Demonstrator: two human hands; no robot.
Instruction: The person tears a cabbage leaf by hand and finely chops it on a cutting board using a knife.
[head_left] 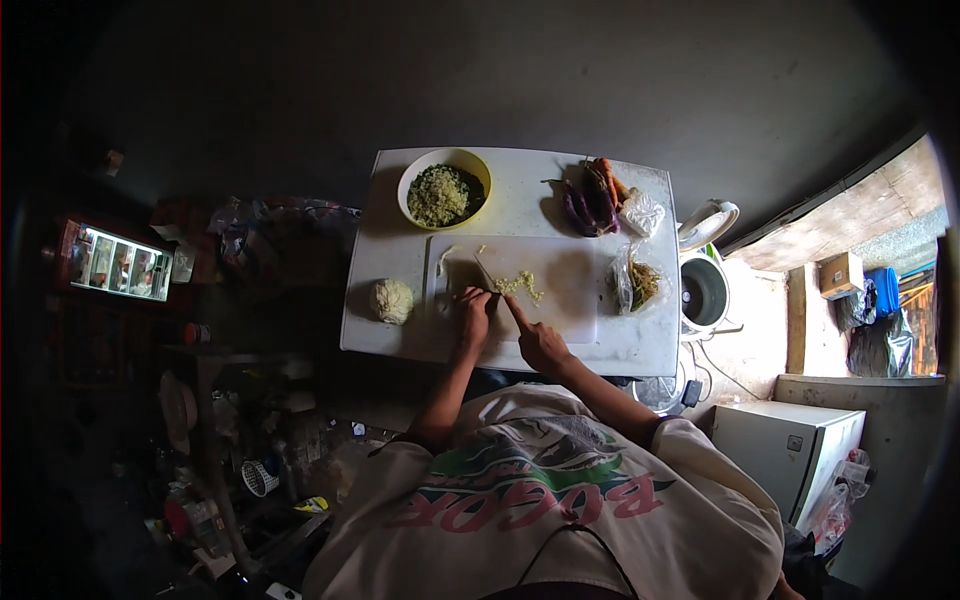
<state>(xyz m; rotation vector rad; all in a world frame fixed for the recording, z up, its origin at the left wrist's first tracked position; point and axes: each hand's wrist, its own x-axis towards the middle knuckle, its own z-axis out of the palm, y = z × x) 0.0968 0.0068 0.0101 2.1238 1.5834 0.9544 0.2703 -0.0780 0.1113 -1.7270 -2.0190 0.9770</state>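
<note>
Hands both on 1 white cutting board point(560, 290), center of 1 white table point(520, 205). Left hand point(474, 305) curled, fingertips pressed down at board's near-left; can't tell if it pins anything. Right hand point(538, 340) clamped on 1 knife point(490, 275), index finger out along it, blade w/ 1 small pile of chopped bits point(522, 285). Also 1 yellow bowl point(444, 187) of mince, 1 cauliflower piece point(392, 300), 2 plastic bags point(636, 280), 1 heap of eggplants & carrots point(595, 195).

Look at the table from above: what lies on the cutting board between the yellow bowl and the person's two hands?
In the head view, a knife and a small heap of chopped pale vegetable lie there on the cutting board.
</note>
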